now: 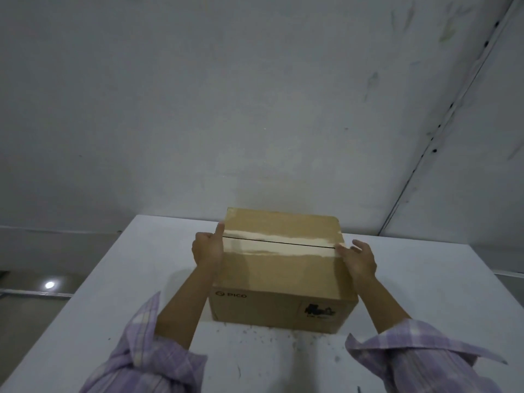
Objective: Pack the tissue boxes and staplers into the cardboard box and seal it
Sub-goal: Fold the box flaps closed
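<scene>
A brown cardboard box [279, 276] stands on the white table [442, 293], its top flaps folded down and meeting along a dark seam. A strip of clear glossy tape [280, 244] runs over that seam from left to right. My left hand [207, 248] presses against the box's left side, thumb up on the tape's left end. My right hand [357, 259] lies flat on the right side, fingers spread over the tape's right end. The flaps hide whatever is inside; no tissue boxes or staplers show.
The table's far edge sits close behind the box against a pale wall [255, 109]. Small dark specks [283, 336] dot the tabletop in front of the box. Floor with a light reflection [49, 285] lies off the left edge.
</scene>
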